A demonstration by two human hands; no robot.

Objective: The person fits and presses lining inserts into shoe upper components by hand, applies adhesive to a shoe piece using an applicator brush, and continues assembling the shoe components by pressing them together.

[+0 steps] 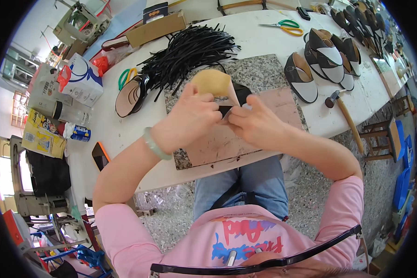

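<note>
Both my hands hold a shoe upper [212, 82] above the work board, its tan lining upward and a black part toward my right. My left hand [192, 113] has its fingers closed on the upper's near edge. Close beside it, my right hand [255, 121] pinches a small black part of the same piece. The fingers cover much of that edge, so its details are hidden. Below lie a pinkish board [282, 109] and a speckled stone slab [264, 68]. A heap of thin black strips [190, 51] lies just beyond my left hand.
Black-and-white shoe uppers [301, 81] lie at the right, near a wooden-handled hammer [350, 118]. Nested uppers [130, 98] sit at the left beside green-and-orange scissors [125, 78]. More scissors [289, 28] lie at the back. A phone [100, 156] and blue can [80, 133] are leftward.
</note>
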